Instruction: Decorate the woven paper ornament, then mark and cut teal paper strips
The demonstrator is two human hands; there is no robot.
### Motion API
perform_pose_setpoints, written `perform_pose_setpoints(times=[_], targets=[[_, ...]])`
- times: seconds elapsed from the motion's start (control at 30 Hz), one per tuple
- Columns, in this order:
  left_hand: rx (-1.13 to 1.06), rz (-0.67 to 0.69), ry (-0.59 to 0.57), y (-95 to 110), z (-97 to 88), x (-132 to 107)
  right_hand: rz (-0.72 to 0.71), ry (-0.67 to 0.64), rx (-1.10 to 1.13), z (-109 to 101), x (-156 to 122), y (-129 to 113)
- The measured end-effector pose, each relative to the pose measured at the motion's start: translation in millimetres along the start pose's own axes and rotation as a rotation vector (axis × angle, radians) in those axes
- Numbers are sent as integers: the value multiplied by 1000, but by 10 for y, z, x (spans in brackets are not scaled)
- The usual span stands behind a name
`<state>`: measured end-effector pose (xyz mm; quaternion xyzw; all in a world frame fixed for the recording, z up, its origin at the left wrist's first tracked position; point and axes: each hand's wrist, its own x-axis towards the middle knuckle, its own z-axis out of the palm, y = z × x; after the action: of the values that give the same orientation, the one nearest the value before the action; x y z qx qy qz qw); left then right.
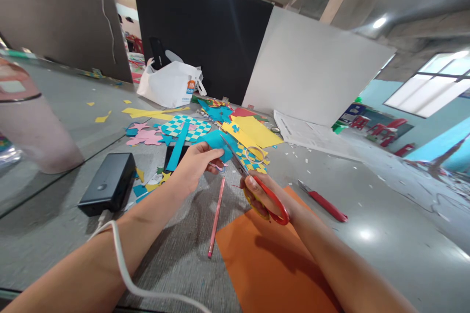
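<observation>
My left hand (198, 160) pinches a piece of blue paper (216, 143) between thumb and fingers, above the middle of the table. My right hand (262, 190) is closed around the red and yellow handles of a pair of scissors (238, 164). The blades point up and to the left, right at the blue paper; whether they bite into it I cannot tell. Beneath my hands lie a pink pencil (216, 217) and a sheet of orange paper (271, 264). A red-handled craft knife (328, 205) rests to the right.
Cut paper shapes and yellow paper (257, 132) cover the table's middle, with a tape roll (255, 155) among them. A black box-shaped device (108, 183) with a white cable (123, 269) and a pink bottle (40, 122) stand left. Behind are a white bag (167, 83) and newspaper (312, 134).
</observation>
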<state>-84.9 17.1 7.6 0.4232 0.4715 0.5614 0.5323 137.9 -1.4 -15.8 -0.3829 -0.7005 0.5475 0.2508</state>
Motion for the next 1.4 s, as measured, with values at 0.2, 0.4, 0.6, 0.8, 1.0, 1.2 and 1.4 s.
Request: perform_pose_setpoints(times=[0.2, 0.4, 0.6, 0.8, 1.0, 1.2, 1.4], targets=[[-3, -1, 8, 10, 5, 4, 0, -3, -41, -7, -6, -10], [-6, 0, -7, -2, -4, 13, 14, 17, -44, 1, -3, -19], [1, -1, -6, -6, -9, 11, -4, 3, -30, 3, -7, -23], [-1, 2, -1, -13, -4, 17, 10, 15, -47, 16, -24, -81], [-8, -3, -9, -11, -5, 17, 10, 16, -34, 29, -24, -99], [7, -16, -6, -3, -4, 16, 27, 10, -64, 41, -51, -171], [11, 3, -21, -26, -15, 32, 33, 20, -29, 46, -44, -161]])
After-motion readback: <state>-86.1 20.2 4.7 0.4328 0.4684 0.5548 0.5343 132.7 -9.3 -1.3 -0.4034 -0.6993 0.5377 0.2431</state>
